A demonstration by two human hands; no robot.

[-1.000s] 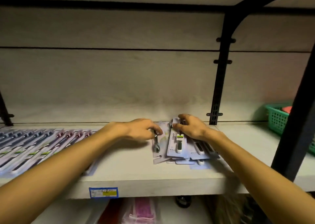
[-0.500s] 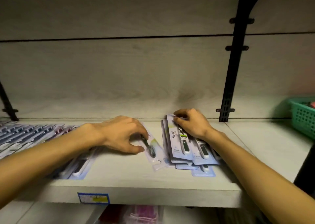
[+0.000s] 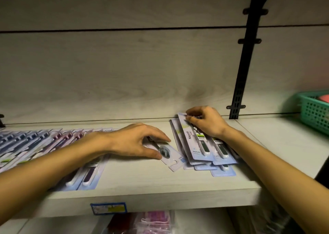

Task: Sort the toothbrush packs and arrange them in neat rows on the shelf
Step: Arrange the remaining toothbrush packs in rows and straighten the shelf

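Observation:
On the pale wooden shelf [image 3: 142, 182] a loose pile of toothbrush packs [image 3: 204, 150] lies right of centre. My right hand [image 3: 206, 121] rests on the pile's far end and pinches the top edge of the uppermost pack. Just left of the pile, my left hand [image 3: 140, 141] pinches a single toothbrush pack [image 3: 167, 153] between thumb and fingers; this pack lies flat and turned head-end toward me. A neat overlapping row of packs [image 3: 35, 144], blue-grey then pink, covers the shelf's left side, partly hidden under my left forearm.
A black shelf upright [image 3: 242, 70] stands behind the pile at the back wall. A green plastic basket [image 3: 315, 112] sits at the far right. A blue and yellow price label [image 3: 108, 208] is on the shelf's front edge. Pink packaged goods [image 3: 154, 221] lie on the shelf below.
My left hand has drawn one pack out of the pile and slid it left and toward me. My right hand has stayed on the pile's far end. The camera has come closer.

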